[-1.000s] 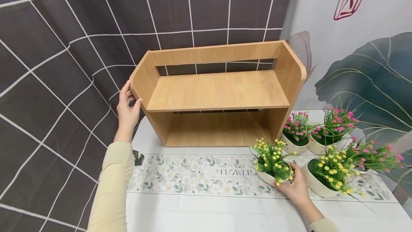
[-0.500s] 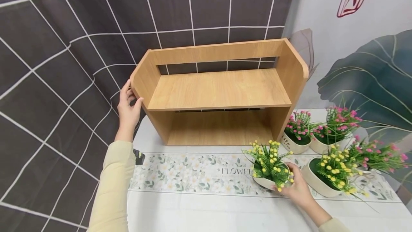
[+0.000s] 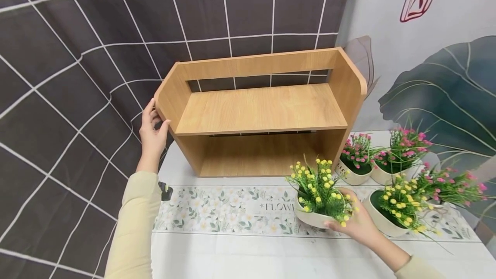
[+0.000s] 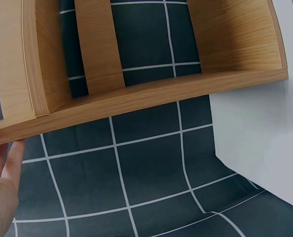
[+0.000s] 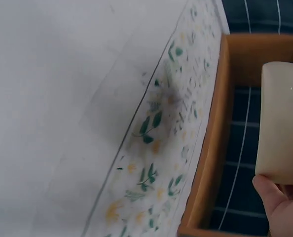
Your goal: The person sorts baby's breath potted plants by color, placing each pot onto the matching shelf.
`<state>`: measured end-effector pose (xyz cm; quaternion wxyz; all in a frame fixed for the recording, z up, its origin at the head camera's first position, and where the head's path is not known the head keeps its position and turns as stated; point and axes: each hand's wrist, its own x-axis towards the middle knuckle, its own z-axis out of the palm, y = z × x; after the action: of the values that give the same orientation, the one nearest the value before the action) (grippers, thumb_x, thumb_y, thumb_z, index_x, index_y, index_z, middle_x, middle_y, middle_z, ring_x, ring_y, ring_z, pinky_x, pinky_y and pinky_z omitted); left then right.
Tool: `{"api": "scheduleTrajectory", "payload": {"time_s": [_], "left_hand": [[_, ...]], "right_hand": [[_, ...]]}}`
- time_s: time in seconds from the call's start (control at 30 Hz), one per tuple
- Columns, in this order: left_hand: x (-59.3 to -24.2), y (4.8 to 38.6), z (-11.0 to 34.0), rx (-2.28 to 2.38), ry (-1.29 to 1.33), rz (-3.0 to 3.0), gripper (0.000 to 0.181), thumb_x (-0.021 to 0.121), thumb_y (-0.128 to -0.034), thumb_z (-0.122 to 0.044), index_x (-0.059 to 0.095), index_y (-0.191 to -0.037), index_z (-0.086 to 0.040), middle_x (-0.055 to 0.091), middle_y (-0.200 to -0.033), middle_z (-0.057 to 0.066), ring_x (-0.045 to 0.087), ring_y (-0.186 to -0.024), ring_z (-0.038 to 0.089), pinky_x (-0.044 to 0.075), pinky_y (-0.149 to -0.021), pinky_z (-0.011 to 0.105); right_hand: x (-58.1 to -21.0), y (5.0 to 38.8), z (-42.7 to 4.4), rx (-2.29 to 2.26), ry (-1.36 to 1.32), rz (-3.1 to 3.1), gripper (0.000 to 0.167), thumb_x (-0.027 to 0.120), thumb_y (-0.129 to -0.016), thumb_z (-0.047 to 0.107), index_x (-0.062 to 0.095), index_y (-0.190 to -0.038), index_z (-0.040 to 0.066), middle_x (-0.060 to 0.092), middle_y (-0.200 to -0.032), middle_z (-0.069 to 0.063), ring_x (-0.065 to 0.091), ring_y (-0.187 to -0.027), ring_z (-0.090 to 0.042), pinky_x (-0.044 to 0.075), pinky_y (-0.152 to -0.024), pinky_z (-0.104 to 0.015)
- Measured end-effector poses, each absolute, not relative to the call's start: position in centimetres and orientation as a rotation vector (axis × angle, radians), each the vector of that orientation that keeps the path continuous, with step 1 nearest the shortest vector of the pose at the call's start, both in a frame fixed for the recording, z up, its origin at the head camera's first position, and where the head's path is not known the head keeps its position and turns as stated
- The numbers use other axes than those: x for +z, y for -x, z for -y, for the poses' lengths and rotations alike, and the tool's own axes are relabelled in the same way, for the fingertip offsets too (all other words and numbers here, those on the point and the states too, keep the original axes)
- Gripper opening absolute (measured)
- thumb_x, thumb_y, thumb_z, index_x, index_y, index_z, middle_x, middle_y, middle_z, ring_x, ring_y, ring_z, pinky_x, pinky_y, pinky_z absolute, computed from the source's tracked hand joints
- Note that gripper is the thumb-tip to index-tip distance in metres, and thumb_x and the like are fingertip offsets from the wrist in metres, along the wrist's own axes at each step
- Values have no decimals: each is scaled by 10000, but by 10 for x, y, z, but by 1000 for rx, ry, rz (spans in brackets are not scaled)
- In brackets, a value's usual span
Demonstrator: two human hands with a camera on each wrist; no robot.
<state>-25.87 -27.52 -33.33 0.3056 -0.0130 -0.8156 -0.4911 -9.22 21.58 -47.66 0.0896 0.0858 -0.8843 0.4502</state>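
My left hand grips the front edge of the left side panel of a two-tier wooden shelf, thumb on one side and fingers on the other. The left wrist view shows the same hand at the shelf's edge. My right hand holds a cream oval flowerpot of yellow flowers by its right end, in front of the shelf's lower right corner. In the right wrist view the pot appears raised over the cloth, with my thumb against its wall.
Right of the shelf stand several more potted plants: a yellow-flowered pot close to my right hand, and pink-flowered pots behind it. A floral cloth strip runs across the white table before the shelf. Dark grid-patterned fabric hangs behind.
My right hand has carried the yellow-flowered pot leftward, and it looks a little higher and closer. The left hand has stayed on the shelf's side panel.
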Motion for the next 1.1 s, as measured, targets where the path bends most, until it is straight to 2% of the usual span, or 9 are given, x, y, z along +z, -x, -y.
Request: {"api": "scheduleTrajectory", "payload": {"time_s": [0.17, 0.2, 0.33, 0.53, 0.7, 0.8, 0.93, 1.0, 1.1], "left_hand": [[-335, 258, 278, -1290, 33, 2156, 657, 574, -901, 32, 332, -1467, -196, 486, -1380, 169, 517, -1190, 274, 464, -891, 487], [-335, 258, 279, -1288, 30, 2157, 658, 574, -901, 35, 332, -1467, -196, 485, -1381, 171, 517, -1190, 277, 463, -891, 492], [-337, 257, 281, -1272, 27, 2162, 663, 574, -898, 42, 331, -1467, -197, 489, -1377, 170, 521, -1185, 276, 473, -890, 487], [-337, 259, 282, -1244, 58, 2159, 663, 572, -900, 37, 323, -1471, -191, 501, -1351, 167, 538, -1168, 255, 501, -889, 486], [-336, 258, 281, -1250, 68, 2151, 660, 576, -898, 35, 333, -1467, -196, 503, -1346, 166, 543, -1158, 243, 516, -880, 432], [-335, 258, 280, -1245, 73, 2152, 656, 580, -897, 31, 336, -1465, -187, 508, -1341, 166, 547, -1146, 238, 525, -860, 376], [-335, 259, 278, -1260, 75, 2149, 660, 579, -896, 35, 331, -1466, -187, 503, -1343, 173, 544, -1151, 246, 513, -881, 447], [-335, 259, 277, -1278, 69, 2146, 664, 577, -896, 40, 330, -1466, -193, 500, -1348, 173, 541, -1159, 250, 498, -892, 492], [-335, 261, 276, -1301, 66, 2140, 664, 573, -897, 45, 330, -1466, -197, 496, -1351, 179, 537, -1165, 255, 487, -901, 512]], "right_hand": [[-457, 97, -212, 1376, -266, 2751, 879, 865, -644, 148, 371, -1348, -36, 502, -1274, -262, 530, -1152, -261, 479, -915, -403], [-452, 98, -212, 1371, -248, 2806, 899, 852, -668, 185, 344, -1372, -49, 550, -1206, -277, 579, -1037, -294, 494, -867, -424], [-436, 105, -211, 1350, -367, 2828, 934, 834, -681, 212, 300, -1380, -103, 520, -1215, -322, 551, -1026, -456, 471, -843, -580], [-411, 116, -209, 1397, -559, 2775, 850, 806, -720, 177, 349, -1392, -71, 484, -1330, -268, 501, -1154, -456, 485, -891, -528], [-394, 124, -204, 1596, -571, 2674, 892, 819, -706, 87, 305, -1420, -60, 445, -1366, -256, 508, -1186, -98, 484, -905, -244], [-385, 131, -204, 1640, -589, 2608, 842, 824, -682, 38, 354, -1375, -59, 554, -1246, -79, 534, -882, 90, 490, -768, -144], [-371, 141, -208, 1563, -612, 2598, 824, 823, -679, 30, 373, -1365, -39, 509, -1190, 143, 467, -867, 163, 449, -777, -94], [-363, 147, -210, 1483, -630, 2615, 877, 826, -683, 44, 340, -1411, -6, 524, -1199, 73, 472, -876, 150, 437, -759, -86], [-349, 156, -214, 1441, -610, 2653, 863, 819, -704, 60, 337, -1420, 34, 566, -836, -6, 472, -636, 49, 435, -619, -149]]}}
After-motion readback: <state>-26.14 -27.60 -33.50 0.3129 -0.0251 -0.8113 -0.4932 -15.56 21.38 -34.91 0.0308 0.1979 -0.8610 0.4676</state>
